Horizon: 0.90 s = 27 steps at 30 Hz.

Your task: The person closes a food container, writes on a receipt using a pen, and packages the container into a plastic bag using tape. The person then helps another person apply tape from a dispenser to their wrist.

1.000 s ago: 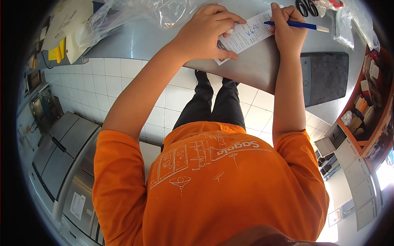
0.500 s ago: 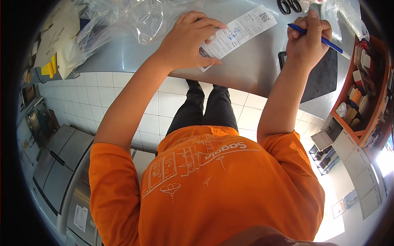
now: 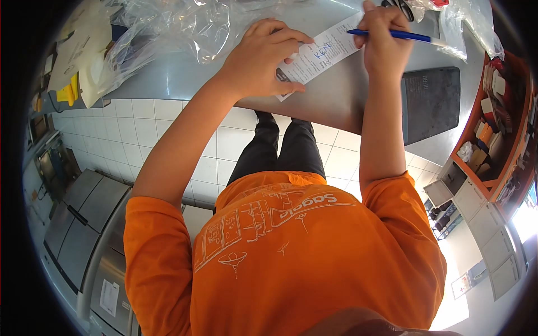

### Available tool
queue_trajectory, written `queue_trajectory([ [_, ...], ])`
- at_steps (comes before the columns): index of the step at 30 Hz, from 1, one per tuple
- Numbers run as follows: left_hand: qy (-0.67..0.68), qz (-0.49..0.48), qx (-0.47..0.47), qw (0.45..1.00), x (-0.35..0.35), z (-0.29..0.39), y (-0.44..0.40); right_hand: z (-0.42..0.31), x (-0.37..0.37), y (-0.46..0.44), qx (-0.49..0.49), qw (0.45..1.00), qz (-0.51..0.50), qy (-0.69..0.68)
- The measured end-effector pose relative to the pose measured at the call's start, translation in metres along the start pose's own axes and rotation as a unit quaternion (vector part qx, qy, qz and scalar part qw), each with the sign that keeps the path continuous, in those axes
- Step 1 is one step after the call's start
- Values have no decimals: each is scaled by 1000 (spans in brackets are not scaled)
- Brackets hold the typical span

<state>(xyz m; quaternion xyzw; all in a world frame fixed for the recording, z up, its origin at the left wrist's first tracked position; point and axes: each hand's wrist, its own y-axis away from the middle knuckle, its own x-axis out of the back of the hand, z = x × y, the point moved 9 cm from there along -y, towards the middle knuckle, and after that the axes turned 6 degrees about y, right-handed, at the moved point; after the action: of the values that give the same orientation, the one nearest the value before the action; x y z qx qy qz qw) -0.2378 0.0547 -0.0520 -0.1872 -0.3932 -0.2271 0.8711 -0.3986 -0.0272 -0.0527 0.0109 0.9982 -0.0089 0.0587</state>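
Upper centre: our left hand, fingers spread, on lower-left end of white printed paper slip, grey metal table underneath. Our right hand grips slim blue pen by slip's upper-right end.

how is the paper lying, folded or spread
Spread: the paper shows a long printed face, the left hand at one end.
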Motion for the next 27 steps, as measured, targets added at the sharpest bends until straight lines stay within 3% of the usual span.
queue_trajectory([
  [4, 1, 2, -4, 1000, -1, -2, 1, 29, -10, 2, -73, 995, -27, 60],
  [10, -14, 10, -7, 1000, 0, -2, 1, 30, -10, -7, -47, 991, -34, 122],
  [18, -19, 26, -3, 999, -2, -2, 0, 34, -4, -10, -83, 995, -18, 55],
  [27, -25, 27, -3, 999, -2, -2, 1, 33, -6, -8, -78, 989, -35, 120],
])
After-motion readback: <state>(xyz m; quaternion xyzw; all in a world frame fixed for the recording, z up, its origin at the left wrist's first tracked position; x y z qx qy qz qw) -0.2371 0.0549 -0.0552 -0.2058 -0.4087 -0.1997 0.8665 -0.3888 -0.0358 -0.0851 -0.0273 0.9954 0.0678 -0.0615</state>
